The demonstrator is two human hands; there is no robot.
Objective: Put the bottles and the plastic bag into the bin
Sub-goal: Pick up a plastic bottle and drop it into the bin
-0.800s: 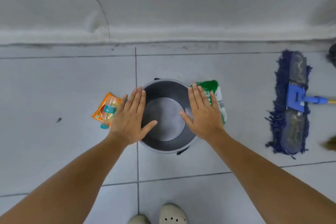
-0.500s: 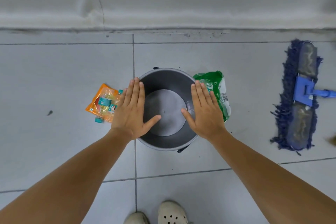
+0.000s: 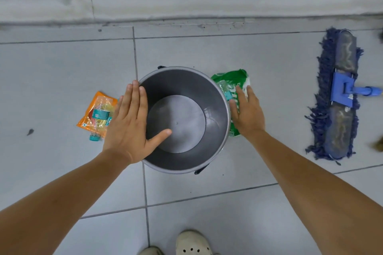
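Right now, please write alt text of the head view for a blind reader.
Two open hands, left hand and right hand, hover beside an empty grey bin on a tiled floor. A bottle on an orange bag lies left; a green bag right.

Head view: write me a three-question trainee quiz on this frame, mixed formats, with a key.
1. True or false: the bin already holds a bottle.
2. Which hand is over the green bag? A) left hand B) right hand
3. Fill in: the mop lies to the ____ of the bin.

Key: 1 false, the bin is empty; one bottle lies on the orange bag. 2 B. 3 right.
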